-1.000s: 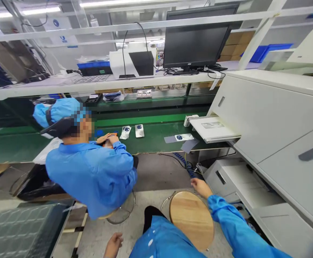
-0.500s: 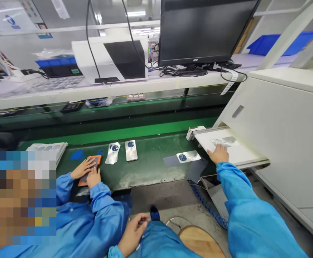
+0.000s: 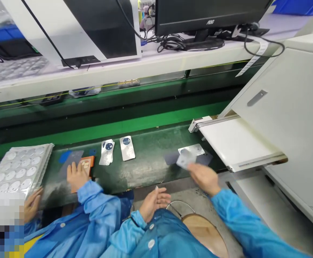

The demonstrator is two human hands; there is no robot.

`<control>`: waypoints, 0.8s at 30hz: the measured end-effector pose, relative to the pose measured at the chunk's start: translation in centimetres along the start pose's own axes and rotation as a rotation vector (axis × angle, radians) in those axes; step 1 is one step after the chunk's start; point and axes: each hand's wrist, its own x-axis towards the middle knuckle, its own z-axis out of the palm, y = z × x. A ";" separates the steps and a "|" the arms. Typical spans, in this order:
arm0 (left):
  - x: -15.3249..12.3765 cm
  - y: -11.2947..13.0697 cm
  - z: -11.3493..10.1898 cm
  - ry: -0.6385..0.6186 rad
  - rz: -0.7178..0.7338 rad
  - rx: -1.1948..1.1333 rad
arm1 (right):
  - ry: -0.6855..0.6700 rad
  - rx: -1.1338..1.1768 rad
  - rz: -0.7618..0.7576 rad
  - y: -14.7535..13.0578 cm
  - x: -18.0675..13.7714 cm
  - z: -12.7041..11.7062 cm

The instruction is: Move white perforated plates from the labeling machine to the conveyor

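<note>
Pinching a shiny flat pouch [image 3: 184,158] in the fingertips of the right hand [image 3: 203,178], just above the green belt [image 3: 151,161], though all blurry, so hard telling how tight. Hovering right beside another pouch [image 3: 193,148] lying by a grey sheet [image 3: 171,158], near the white tray [image 3: 237,143] of the big machine. Resting the left hand [image 3: 154,200] open over the lap, palm up, holding nothing. Probably best gripping the shiny flat pouch only by its edge, softly, not bending it, and carrying it flat and low. Also worth staying well away from the other person's hand [image 3: 77,174] pressing by the orange holder [image 3: 86,163], and from the two pouches [image 3: 126,147] lying further along the belt.
</note>
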 end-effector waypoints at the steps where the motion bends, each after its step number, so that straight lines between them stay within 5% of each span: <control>1: 0.1 0.2 0.2 -0.016 -0.048 -0.124 | 0.011 0.087 -0.211 -2.8 -2.0 1.5; 4: 0.7 -0.2 -0.2 0.048 -0.040 -0.293 | 0.109 0.301 -0.605 -9.2 -6.1 5.2; 6: 0.9 -1.1 -1.1 0.158 0.039 -0.287 | 0.066 0.402 -0.585 -9.9 -6.4 6.2; 8: 0.9 -1.9 -2.0 0.235 0.071 -0.253 | 0.099 0.474 -0.140 -7.2 -4.9 6.0; 10: 0.7 -2.6 -2.7 0.272 0.045 -0.230 | 0.256 0.462 0.702 -2.9 -2.4 5.3; 13: 0.4 -3.4 -3.0 0.240 0.043 -0.198 | 0.323 0.403 1.143 3.0 1.2 5.0; 18: 0.5 -4.9 -2.9 0.215 0.042 -0.120 | 0.303 0.418 1.419 6.3 3.6 7.4; 24: 0.4 -5.3 -2.9 0.238 0.033 -0.074 | 0.253 0.442 1.297 8.5 0.4 7.6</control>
